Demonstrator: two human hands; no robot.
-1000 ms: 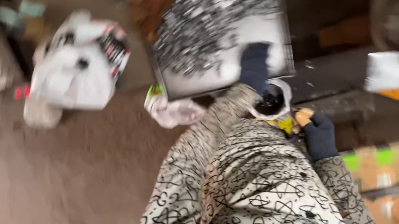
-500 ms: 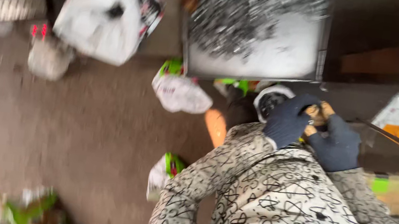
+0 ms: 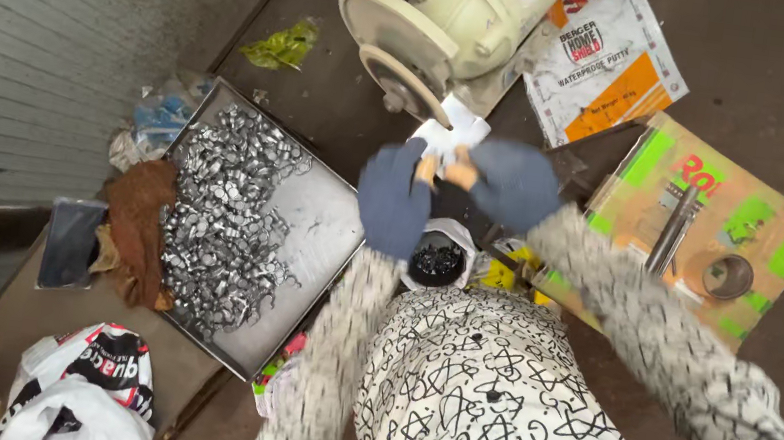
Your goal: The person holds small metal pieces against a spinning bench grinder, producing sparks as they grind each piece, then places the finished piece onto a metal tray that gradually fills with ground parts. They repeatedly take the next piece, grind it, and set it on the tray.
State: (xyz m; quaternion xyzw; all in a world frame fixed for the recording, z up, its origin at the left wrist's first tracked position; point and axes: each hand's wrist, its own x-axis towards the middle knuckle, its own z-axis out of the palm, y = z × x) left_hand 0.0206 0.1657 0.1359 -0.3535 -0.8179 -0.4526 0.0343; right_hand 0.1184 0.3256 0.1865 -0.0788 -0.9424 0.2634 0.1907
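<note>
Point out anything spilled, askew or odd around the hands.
The gloves on the left hand and right hand leave bare fingertips poking out. The metal pieces sit heaped to one side of the tray. A green scrap lies loose on the floor.

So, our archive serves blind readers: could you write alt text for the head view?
Seen from above, a person's gloved left hand and right hand meet near a cream motor, above a small black cup. A metal tray of shiny metal pieces lies at left.
</note>
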